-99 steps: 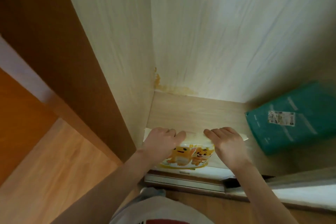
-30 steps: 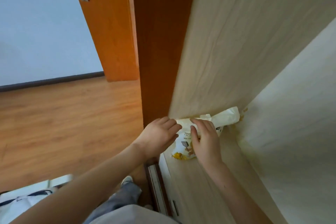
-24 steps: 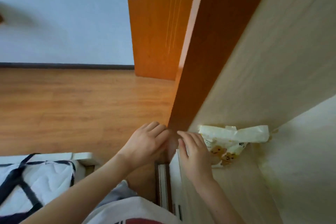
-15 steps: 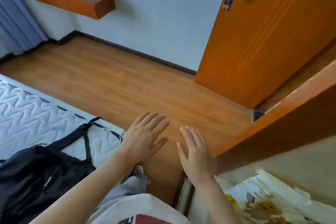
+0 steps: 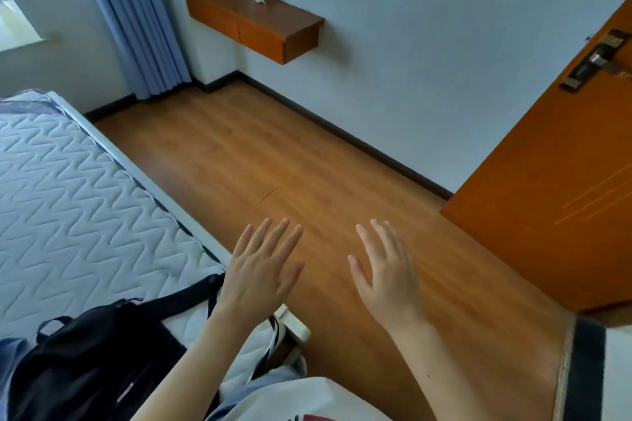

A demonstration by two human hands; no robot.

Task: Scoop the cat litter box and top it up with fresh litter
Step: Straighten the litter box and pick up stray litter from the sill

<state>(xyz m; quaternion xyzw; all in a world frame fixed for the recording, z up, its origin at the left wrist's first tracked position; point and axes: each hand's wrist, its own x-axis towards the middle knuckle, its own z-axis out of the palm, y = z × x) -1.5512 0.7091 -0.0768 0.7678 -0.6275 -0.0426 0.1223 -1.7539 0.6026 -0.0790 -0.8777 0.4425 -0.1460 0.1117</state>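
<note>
My left hand [image 5: 261, 268] and my right hand [image 5: 386, 272] hover side by side over the wooden floor [image 5: 273, 167], palms down, fingers straight and spread. Neither hand holds anything. No litter bag, litter box or scoop is in view now.
A white quilted mattress [image 5: 68, 202] fills the left, with a black backpack [image 5: 85, 359] on its near corner. An orange door [image 5: 554, 208] stands at the right. A wooden wall shelf [image 5: 253, 19] hangs at the back beside blue curtains [image 5: 136, 17]. A cabinet edge [image 5: 584, 369] shows at lower right.
Both hands let go of the litter bag on the cabinet shelf and drew back with fingers spread. The view swung left from the cabinet to the bedroom floor and bed.
</note>
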